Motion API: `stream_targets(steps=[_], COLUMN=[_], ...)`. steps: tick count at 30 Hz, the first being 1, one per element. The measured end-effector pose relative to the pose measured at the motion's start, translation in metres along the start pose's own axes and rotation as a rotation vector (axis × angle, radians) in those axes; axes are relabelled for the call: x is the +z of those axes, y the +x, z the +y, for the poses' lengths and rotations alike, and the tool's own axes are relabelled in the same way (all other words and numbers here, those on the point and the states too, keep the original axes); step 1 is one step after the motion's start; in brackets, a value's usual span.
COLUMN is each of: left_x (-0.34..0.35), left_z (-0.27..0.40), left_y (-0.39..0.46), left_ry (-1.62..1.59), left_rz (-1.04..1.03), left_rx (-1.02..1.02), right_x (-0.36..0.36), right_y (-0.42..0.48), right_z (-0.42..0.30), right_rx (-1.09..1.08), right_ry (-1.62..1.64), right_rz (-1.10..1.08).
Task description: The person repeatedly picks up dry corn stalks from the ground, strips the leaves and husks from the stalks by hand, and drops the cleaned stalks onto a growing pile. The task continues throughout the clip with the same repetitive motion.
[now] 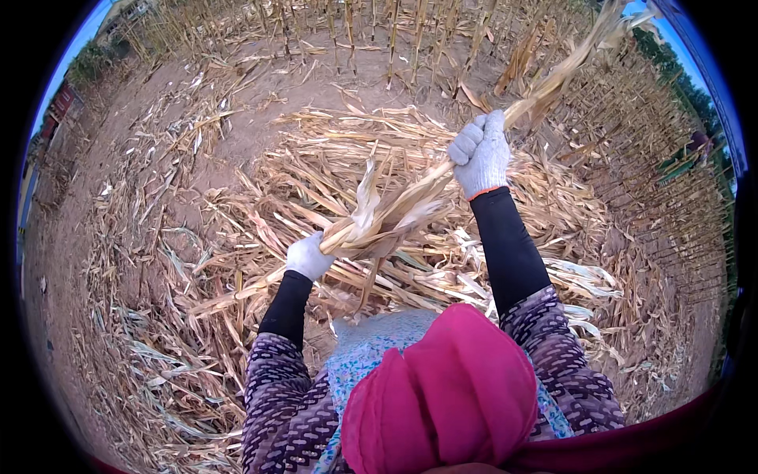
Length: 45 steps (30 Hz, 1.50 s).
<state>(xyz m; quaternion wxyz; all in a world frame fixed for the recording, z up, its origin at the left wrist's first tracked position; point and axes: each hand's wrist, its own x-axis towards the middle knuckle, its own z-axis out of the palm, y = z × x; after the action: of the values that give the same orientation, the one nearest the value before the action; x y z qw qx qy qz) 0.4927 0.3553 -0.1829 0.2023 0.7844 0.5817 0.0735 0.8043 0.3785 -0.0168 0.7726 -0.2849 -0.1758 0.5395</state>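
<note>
A dry maize stalk (408,195), wrapped in pale papery leaves, slants across in front of me from lower left to upper right. My left hand (309,256), in a white knit glove, grips its lower part. Farther up, my right hand (484,151), in a similar glove with an orange cuff edge, is closed around the same stalk. The leafy top (568,65) reaches beyond the right hand towards the upper right. Beneath both hands lies a broad heap of cut maize stalks (349,142); the held stalk hides part of it.
Standing maize stalks (414,35) rise at the far side, and more fill the field on the right (669,207). Dry leaf litter (172,367) covers ground at the left. Bare soil (201,148) shows beyond the heap. A person (699,145) is partly visible at the far right.
</note>
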Motion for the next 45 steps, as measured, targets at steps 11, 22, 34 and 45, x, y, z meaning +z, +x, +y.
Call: stream_targets(steps=[11,22,34,45], left_x=[-0.025,0.013,-0.055,-0.005], left_z=[-0.08,-0.031,0.02,0.081], left_y=[-0.079,-0.045,0.04,0.057], left_ry=[0.169,0.056,0.035,-0.912], left_rz=[-0.173,-0.308,0.273,0.053], left_rx=[-0.205,-0.259,-0.223,0.066], right_x=[0.02,0.201,0.009,-0.019], right_y=[0.014,-0.159,-0.055,-0.041], right_z=[0.06,0.198,0.114,0.087], right_rx=[0.361,-0.082,0.246,0.278], right_ry=[-0.829,-1.326,-1.37,-0.442], right_rz=[-0.245,-1.711,-0.604,-0.044])
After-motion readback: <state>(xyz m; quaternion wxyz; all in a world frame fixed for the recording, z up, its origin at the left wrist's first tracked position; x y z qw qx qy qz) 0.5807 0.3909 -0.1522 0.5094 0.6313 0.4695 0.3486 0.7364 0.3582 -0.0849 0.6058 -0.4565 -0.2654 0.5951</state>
